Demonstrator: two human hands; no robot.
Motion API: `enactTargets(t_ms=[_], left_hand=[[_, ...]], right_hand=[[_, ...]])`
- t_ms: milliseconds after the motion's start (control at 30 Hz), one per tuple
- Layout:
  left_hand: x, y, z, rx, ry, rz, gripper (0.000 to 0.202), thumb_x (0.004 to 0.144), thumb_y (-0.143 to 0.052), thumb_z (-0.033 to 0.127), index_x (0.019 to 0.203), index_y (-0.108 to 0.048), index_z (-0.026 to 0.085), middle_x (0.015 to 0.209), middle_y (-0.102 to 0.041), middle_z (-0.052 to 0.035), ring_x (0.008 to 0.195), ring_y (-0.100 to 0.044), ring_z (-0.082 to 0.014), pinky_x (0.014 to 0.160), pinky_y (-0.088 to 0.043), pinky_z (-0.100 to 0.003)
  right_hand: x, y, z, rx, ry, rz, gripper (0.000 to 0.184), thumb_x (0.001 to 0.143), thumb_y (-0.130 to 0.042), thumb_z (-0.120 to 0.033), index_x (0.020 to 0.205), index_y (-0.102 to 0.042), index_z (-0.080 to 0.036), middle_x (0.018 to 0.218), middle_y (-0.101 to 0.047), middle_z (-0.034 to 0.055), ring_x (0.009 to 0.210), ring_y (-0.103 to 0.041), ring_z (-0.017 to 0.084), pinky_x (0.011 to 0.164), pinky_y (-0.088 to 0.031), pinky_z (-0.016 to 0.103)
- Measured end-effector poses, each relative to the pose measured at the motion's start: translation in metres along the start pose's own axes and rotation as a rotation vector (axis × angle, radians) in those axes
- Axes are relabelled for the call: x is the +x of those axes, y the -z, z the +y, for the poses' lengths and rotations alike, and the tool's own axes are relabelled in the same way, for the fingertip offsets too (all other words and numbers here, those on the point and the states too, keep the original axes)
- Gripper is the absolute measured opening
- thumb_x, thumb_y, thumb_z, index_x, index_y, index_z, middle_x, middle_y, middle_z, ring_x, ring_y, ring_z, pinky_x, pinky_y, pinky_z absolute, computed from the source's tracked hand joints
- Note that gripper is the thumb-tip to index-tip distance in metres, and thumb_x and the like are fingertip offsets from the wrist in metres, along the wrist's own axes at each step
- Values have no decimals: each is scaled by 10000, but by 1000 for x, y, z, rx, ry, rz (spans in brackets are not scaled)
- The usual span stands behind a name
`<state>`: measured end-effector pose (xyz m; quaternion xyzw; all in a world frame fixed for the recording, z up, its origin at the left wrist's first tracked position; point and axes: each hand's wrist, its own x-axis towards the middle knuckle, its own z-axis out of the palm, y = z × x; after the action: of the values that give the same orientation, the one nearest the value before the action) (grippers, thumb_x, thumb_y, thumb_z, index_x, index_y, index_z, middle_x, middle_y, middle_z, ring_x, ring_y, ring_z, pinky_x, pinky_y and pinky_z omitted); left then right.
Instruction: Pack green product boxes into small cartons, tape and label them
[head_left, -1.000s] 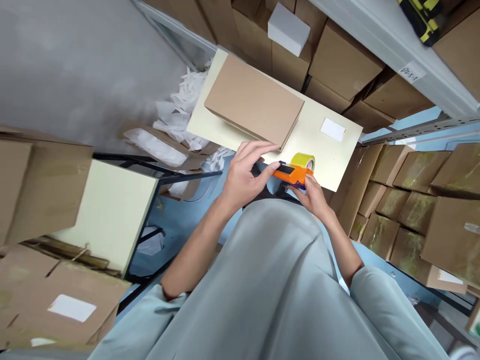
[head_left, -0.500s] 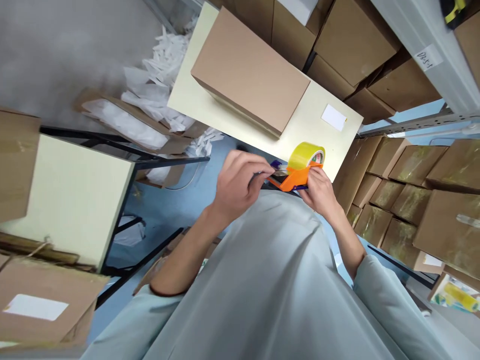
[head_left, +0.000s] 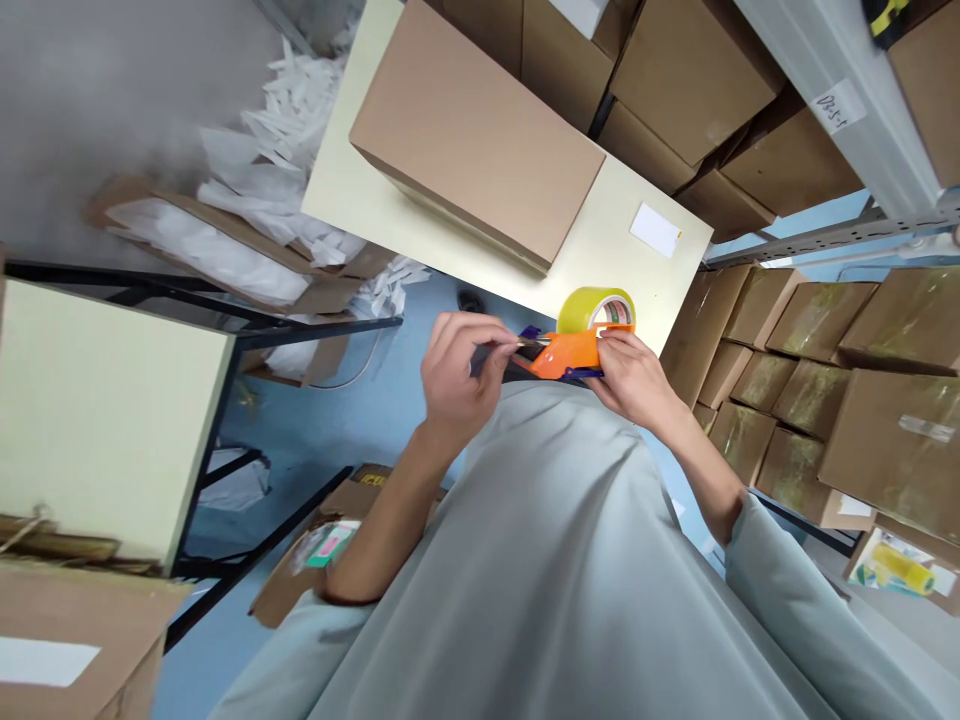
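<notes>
My right hand (head_left: 631, 375) is wrapped round an orange tape dispenser (head_left: 566, 354), held just in front of my body at the near edge of the table. A roll of yellow packing tape (head_left: 583, 308) sits in the dispenser. At the dispenser's front end, my left hand (head_left: 463, 372) is closed in a pinch, with a thin shiny strip of tape between its fingertips and the dispenser. Beyond my hands, a closed brown cardboard box (head_left: 480, 130) rests on the pale table (head_left: 592, 265), with a white label (head_left: 655, 230) to its right.
Stacked cartons (head_left: 795, 320) fill the right side, below a grey metal shelf post (head_left: 847, 90). Shredded white paper (head_left: 289, 110) and an open carton (head_left: 225, 250) lie to the left. A second pale table (head_left: 97, 410) with a black frame stands at the left, beside a labelled box (head_left: 82, 620).
The view has shifted a little, so the surroundings slide left. My left hand has drawn slightly away from the dispenser with the tape strip, while my right hand keeps its hold.
</notes>
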<state>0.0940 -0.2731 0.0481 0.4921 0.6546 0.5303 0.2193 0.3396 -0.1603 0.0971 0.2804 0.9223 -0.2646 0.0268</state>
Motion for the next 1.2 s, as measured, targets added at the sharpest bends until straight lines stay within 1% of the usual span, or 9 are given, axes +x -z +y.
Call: enactTargets(t_ms=[100,200,333,500,667,800,1000,1100,1200], left_hand=[[-3,-12,-11,-7,38,-20,299,1143,-604,533,994,-715,300,962,-772,-46,949,-714,-247,930,-609,-468],[-10,-21,-33,-13,142,29,354,1141,-591,567,972,-714,281,970,-779,-52,953,-714,-236,925,-607,-443],[-16,-43,-77,-74,303,50,436,1105,-596,661,964,-724,269,984,-772,-67,977,-716,-235,897,-612,-411],[0,-90,-135,-159,437,107,397,1059,-661,660,954,-722,282,1057,-765,-83,1001,-722,-235,924,-615,-402],[26,-130,-174,-190,518,246,279,1081,-681,554,1016,-731,287,1120,-736,-95,1071,-713,-245,981,-601,-397],[40,-148,-187,-222,542,288,293,1092,-685,565,1044,-724,279,1152,-712,-100,1156,-699,-261,1044,-590,-408],[50,-165,-191,-231,542,345,427,1078,-664,682,1021,-720,263,1142,-702,-97,1156,-719,-270,1056,-623,-447],[54,-174,-190,-262,600,383,453,1065,-664,718,1088,-742,273,1187,-717,-104,1204,-729,-279,1099,-622,-466],[60,-184,-184,-299,672,459,511,1067,-643,745,1266,-734,283,1360,-701,-130,1250,-741,-276,1116,-626,-474]], right_hand=[[-20,0,12,-2,-48,-55,240,1148,-576,-437,1149,-696,-230,1077,-805,147,1104,-748,366,1120,-584,559],[-48,-5,31,-42,-149,-89,325,1168,-529,-510,1084,-663,-226,1014,-791,156,1007,-757,362,992,-623,526],[-64,-32,59,-89,-271,-104,443,1166,-463,-611,1059,-647,-223,942,-761,159,903,-743,366,860,-633,518],[-28,-85,88,-76,-436,-96,507,1149,-473,-627,1203,-669,-162,1057,-772,215,1025,-753,405,901,-639,543],[15,-120,105,-54,-548,-9,538,1153,-476,-556,1422,-638,-119,1289,-760,269,1260,-727,426,1114,-581,595],[31,-131,112,-66,-617,13,545,1164,-457,-529,1486,-626,-124,1346,-747,275,1325,-711,430,1148,-568,614],[39,-132,118,-101,-624,17,514,1167,-473,-457,1507,-595,-92,1388,-725,285,1334,-701,373,1179,-563,554],[42,-131,118,-82,-616,39,491,1152,-483,-418,1493,-596,-84,1395,-722,304,1355,-685,391,1197,-543,588],[44,-132,117,-97,-606,39,441,1146,-483,-384,1425,-629,-75,1326,-745,313,1334,-692,409,1192,-540,603]])
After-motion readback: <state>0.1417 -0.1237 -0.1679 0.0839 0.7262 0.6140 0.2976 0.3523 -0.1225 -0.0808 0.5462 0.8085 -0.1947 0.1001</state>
